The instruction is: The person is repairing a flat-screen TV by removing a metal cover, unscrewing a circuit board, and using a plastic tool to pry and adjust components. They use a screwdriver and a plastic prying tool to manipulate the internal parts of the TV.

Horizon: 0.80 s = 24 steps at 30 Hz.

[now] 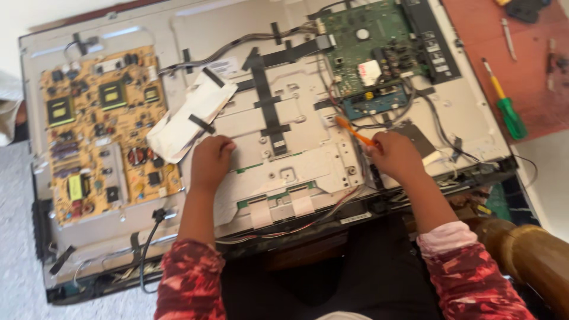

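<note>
"What is in your hands?"

"My right hand [394, 155] is closed around an orange tool [354, 131]. Its thin end sticks out of my fist and points up and to the left, over the grey metal plate [290, 148] of the big opened screen. My left hand [210, 161] is curled up and rests on that same plate. It touches the plate, but I cannot tell if it grips anything."

"Which hand is closer to the tool?"

"The right one, it has it. The left is well apart, on the other side of the black tape strip [267, 106]."

"What else is near?"

"A yellow board [101, 130] sits to the left, a green board [370, 44] up right. A green screwdriver [507, 109] lies far off on the red mat [533, 77]."
</note>
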### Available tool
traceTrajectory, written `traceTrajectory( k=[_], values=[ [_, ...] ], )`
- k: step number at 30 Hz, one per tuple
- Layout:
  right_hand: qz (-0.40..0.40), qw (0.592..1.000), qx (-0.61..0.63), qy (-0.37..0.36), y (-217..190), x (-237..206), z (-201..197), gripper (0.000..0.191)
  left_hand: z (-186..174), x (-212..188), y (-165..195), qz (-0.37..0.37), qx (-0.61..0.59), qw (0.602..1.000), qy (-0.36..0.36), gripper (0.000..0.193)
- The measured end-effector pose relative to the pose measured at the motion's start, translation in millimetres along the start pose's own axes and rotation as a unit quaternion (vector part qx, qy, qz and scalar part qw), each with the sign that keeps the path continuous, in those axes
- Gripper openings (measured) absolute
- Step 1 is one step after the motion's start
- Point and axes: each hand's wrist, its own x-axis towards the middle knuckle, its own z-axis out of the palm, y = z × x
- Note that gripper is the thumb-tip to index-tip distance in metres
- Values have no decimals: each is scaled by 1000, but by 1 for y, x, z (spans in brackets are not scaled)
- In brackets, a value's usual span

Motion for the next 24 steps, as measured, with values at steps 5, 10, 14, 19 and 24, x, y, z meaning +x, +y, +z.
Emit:
traceTrajectory(
  k=[5,10,14,19,24],
  values=[
    [6,998,49,36,3,-13,-3,24,-1,-2,6,-65,-14,997,-25,11],
    [-47,996,46,62,7,-16,-2,21,4,-5,4,-33,-14,999,-12,9],
    [-69,990,106,66,2,-16,0,19,6,-10,10,-35,-51,998,-17,11],
    [-40,989,136,40,-8,-29,0,20,4,-7,24,-67,-11,996,-56,11],
    [-51,987,144,43,-8,-42,-5,20,-13,-8,39,-48,81,994,-56,18]
  ],
)
